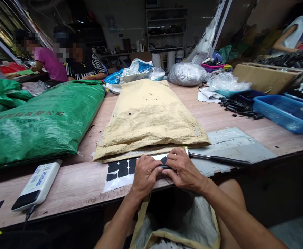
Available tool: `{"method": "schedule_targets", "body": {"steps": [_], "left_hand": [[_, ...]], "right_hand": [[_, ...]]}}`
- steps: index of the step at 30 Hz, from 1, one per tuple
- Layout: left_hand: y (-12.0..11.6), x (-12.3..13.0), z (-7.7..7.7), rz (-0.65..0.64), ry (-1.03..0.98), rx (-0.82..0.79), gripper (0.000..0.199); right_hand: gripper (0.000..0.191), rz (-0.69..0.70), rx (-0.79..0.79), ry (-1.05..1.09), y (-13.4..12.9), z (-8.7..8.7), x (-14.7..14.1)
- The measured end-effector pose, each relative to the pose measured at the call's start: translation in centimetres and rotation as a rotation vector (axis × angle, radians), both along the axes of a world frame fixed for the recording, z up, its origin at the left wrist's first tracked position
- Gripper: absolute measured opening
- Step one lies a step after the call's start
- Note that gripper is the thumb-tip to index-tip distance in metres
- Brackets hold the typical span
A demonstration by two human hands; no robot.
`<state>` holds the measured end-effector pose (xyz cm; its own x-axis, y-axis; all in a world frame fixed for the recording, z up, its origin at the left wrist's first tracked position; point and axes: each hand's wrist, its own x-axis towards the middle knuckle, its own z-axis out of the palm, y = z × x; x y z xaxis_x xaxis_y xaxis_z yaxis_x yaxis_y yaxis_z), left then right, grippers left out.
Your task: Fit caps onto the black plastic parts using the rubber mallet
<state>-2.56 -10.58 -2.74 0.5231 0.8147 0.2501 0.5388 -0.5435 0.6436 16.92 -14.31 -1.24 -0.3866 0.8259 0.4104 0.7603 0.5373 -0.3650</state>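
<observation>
My left hand (144, 174) and my right hand (183, 167) meet at the table's front edge. Between their pinched fingertips is a small black strip-like piece (164, 166), mostly covered by the fingers. Under and beside my left hand lies a white sheet (115, 185) bearing black rounded stickers (123, 168). Just past my right hand, a rod with a black handle (226, 159) rests on a grey sheet (240, 143). An open woven sack (153, 226) with a yellowish rim sits below my hands, at my lap.
A full beige sack (151, 114) lies ahead, with a green sack (45, 121) to its left. A white power bank (38, 185) with a cable is at front left. Black parts (240, 108) and a blue tray (283, 114) stand right. Several people sit farther back.
</observation>
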Motion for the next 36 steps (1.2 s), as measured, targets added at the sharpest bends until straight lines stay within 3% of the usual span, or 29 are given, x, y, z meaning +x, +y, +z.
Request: {"method": "schedule_targets", "body": {"steps": [14, 21, 32, 36], "left_hand": [[-0.1, 0.1, 0.2, 0.015, -0.013, -0.027, 0.017], [-0.4, 0.4, 0.1, -0.045, 0.057, 0.073, 0.019], [-1.3, 0.1, 0.0, 0.023, 0.048, 0.177, 0.016], [-1.2, 0.3, 0.0, 0.040, 0.063, 0.143, 0.016]], "right_hand": [[0.026, -0.040, -0.018, -0.095, -0.4, 0.4, 1.1], [0.022, -0.034, -0.003, -0.145, -0.4, 0.5, 1.1], [0.011, -0.003, 0.008, -0.026, -0.5, -0.1, -1.0], [0.017, -0.056, 0.007, -0.090, -0.8, 0.9, 0.4]]}}
